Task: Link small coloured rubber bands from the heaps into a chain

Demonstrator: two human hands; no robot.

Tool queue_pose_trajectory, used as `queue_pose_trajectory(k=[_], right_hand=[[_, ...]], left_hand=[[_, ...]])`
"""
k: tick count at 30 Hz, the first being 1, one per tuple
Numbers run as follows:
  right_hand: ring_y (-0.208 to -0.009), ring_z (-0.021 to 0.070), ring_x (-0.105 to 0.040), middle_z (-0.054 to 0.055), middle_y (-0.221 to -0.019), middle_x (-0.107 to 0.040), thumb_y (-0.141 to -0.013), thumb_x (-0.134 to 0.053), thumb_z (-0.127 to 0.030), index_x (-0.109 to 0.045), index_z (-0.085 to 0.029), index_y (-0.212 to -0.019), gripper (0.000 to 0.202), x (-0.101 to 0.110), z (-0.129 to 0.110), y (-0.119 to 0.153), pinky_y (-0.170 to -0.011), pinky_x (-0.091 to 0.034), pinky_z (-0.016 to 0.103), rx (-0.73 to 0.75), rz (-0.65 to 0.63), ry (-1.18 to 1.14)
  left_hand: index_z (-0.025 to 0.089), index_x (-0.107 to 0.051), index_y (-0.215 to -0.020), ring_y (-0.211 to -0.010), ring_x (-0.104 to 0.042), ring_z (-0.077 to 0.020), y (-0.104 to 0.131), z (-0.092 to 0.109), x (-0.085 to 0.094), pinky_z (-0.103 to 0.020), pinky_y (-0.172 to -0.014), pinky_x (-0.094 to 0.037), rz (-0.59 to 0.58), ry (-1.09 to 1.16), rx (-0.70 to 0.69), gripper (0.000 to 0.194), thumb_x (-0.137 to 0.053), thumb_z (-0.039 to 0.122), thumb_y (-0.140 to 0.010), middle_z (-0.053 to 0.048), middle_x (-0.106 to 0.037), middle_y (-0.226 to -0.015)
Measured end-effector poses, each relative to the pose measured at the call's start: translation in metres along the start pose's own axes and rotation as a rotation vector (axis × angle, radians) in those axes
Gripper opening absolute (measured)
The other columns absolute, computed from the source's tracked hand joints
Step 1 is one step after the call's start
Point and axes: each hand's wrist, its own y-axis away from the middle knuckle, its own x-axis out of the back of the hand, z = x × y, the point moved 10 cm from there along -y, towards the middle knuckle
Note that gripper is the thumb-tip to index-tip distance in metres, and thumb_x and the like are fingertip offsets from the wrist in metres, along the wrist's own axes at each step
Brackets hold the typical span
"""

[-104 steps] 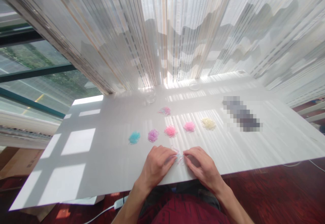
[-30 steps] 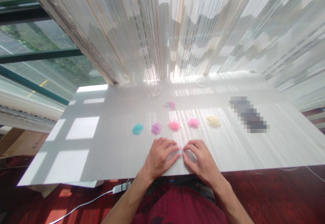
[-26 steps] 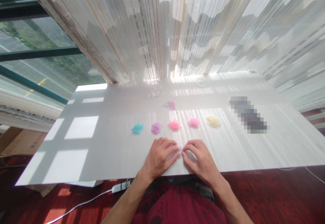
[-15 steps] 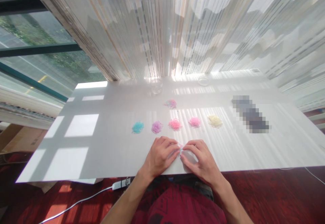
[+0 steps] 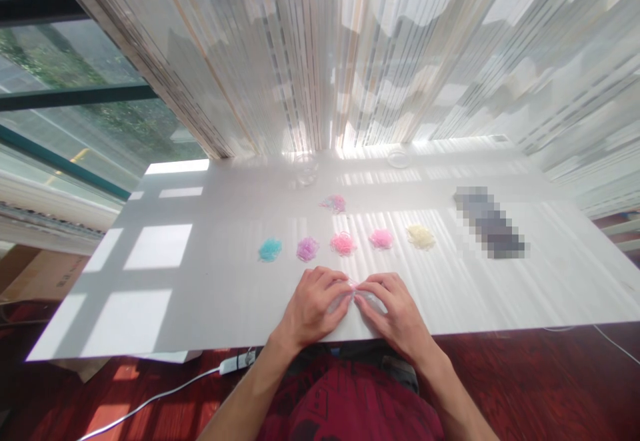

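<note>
Near the front edge of the table, my left hand (image 5: 317, 302) and my right hand (image 5: 399, 309) meet with thumbs and fingertips pinched together. Between the fingertips shows a bit of pinkish small rubber bands (image 5: 353, 284), mostly hidden by the fingers. Beyond my hands runs a row of small rubber-band piles: teal (image 5: 271, 250), purple (image 5: 307, 248), coral (image 5: 343, 243), pink (image 5: 381, 238) and pale yellow (image 5: 421, 236). Behind that row lies a mixed-colour pile (image 5: 335, 203).
Two clear round containers, one at the left (image 5: 307, 169) and another at the right (image 5: 399, 159), stand by the curtain (image 5: 280, 48). A blurred dark object (image 5: 493, 222) lies on the white table (image 5: 215, 301) at right. A power strip (image 5: 237, 362) is below the front edge.
My right thumb has closed in toward the other fingertips. The view has shifted slightly; the piles stay in place.
</note>
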Motion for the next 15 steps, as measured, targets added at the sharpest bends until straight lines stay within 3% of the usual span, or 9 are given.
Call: queue_pose_trajectory(k=[3,7,11,15], right_hand=[[-0.101,0.0264,-0.063,0.009,-0.105,-0.066,-0.098,-0.063,-0.022,-0.068,-0.023,-0.115,0.017,0.007,0.005,0.003,-0.087,-0.058,0.043,-0.020,-0.018,-0.004],[-0.100,0.0261,-0.062,0.009,-0.104,-0.065,-0.098,-0.063,-0.021,-0.067,-0.023,-0.107,0.010,0.013,0.011,0.007,-0.087,-0.057,0.043,-0.019,-0.057,0.045],[-0.093,0.0246,-0.062,0.007,-0.098,-0.066,-0.100,-0.060,-0.020,-0.065,-0.022,-0.099,0.006,0.010,0.013,0.008,-0.083,-0.054,0.042,-0.011,-0.061,0.078],[-0.095,0.0244,-0.063,0.008,-0.101,-0.069,-0.102,-0.057,-0.018,-0.063,-0.022,-0.102,0.008,0.010,0.011,0.006,-0.085,-0.054,0.040,0.001,-0.021,0.023]], left_hand=[[0.023,-0.070,-0.112,-0.103,-0.064,-0.0234,0.001,0.000,0.000,-0.039,-0.088,-0.048,-0.011,0.012,-0.008,0.020,-0.072,0.026,-0.093,-0.007,-0.074,-0.114],[0.024,-0.071,-0.107,-0.105,-0.064,-0.0241,0.002,0.000,-0.003,-0.039,-0.089,-0.048,-0.024,0.006,-0.020,0.020,-0.077,0.032,-0.090,-0.006,-0.073,-0.116],[0.024,-0.072,-0.105,-0.104,-0.064,-0.0229,0.001,0.000,-0.002,-0.039,-0.088,-0.048,0.003,-0.014,-0.023,0.010,-0.071,0.025,-0.095,-0.006,-0.074,-0.115],[0.023,-0.073,-0.107,-0.101,-0.066,-0.0225,0.002,0.002,0.005,-0.038,-0.086,-0.051,0.060,-0.002,-0.029,0.012,-0.069,0.020,-0.095,-0.007,-0.075,-0.111]])
